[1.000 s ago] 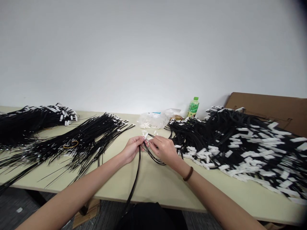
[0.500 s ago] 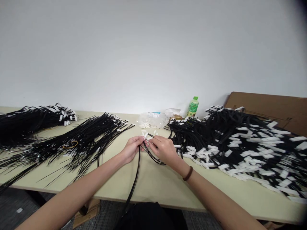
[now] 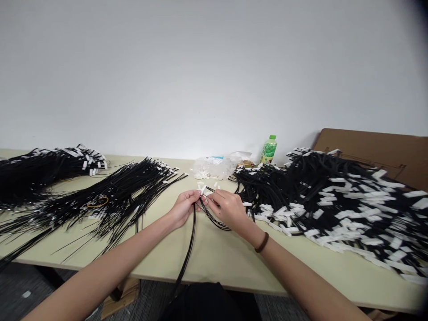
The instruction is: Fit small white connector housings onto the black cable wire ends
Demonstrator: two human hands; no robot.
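Note:
Both my hands meet over the middle of the pale table (image 3: pixel 214 258). My left hand (image 3: pixel 183 207) is closed on a bundle of thin black cables (image 3: pixel 187 254) that hangs down over the table's front edge. My right hand (image 3: pixel 228 207) pinches a small white connector (image 3: pixel 203 191) at the top of those cables, fingertips touching the left hand's. A brown band sits on my right wrist.
A big heap of black cables with white tags (image 3: pixel 337 205) fills the right side. Two more cable heaps (image 3: pixel 110 196) lie at left, one with a yellow rubber band (image 3: pixel 98 202). A plastic bag of white parts (image 3: pixel 214 167), a green bottle (image 3: pixel 269 150) and cardboard (image 3: pixel 374 149) stand behind.

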